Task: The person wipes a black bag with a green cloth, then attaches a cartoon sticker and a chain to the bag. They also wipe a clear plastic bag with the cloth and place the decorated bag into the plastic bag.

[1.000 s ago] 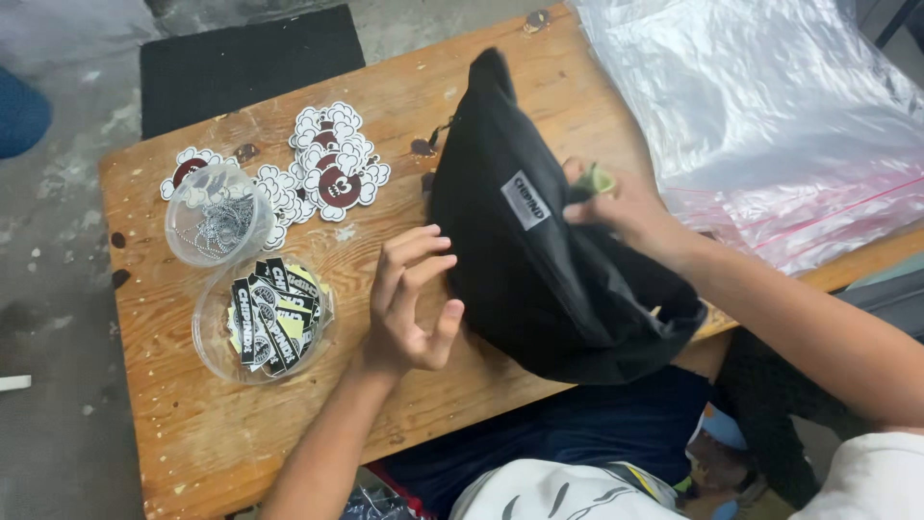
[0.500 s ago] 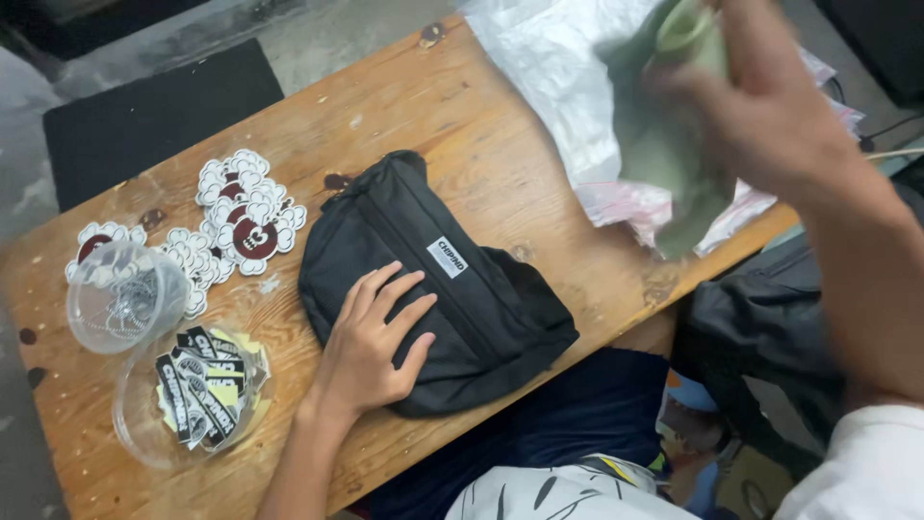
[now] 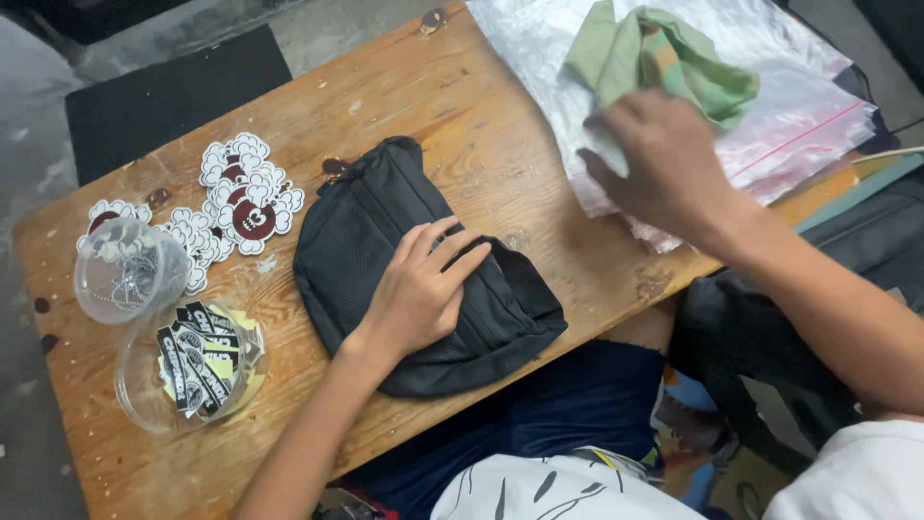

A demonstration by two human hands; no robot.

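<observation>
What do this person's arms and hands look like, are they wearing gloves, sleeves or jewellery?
Both hands are bare: no gloves, rings, watch or bracelets show on the left hand or the right hand. Both forearms are uncovered too. The right arm ends in a short white sleeve at the lower right corner. The left arm's upper part runs out of view, so no sleeve can be seen there.

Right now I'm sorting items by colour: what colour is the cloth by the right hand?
The cloth is light green, clearest in the head view.

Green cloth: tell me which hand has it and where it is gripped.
The right hand holds the green cloth by its lower edge over the clear plastic bags. The left hand lies flat on the black pouch, gripping nothing.
</observation>
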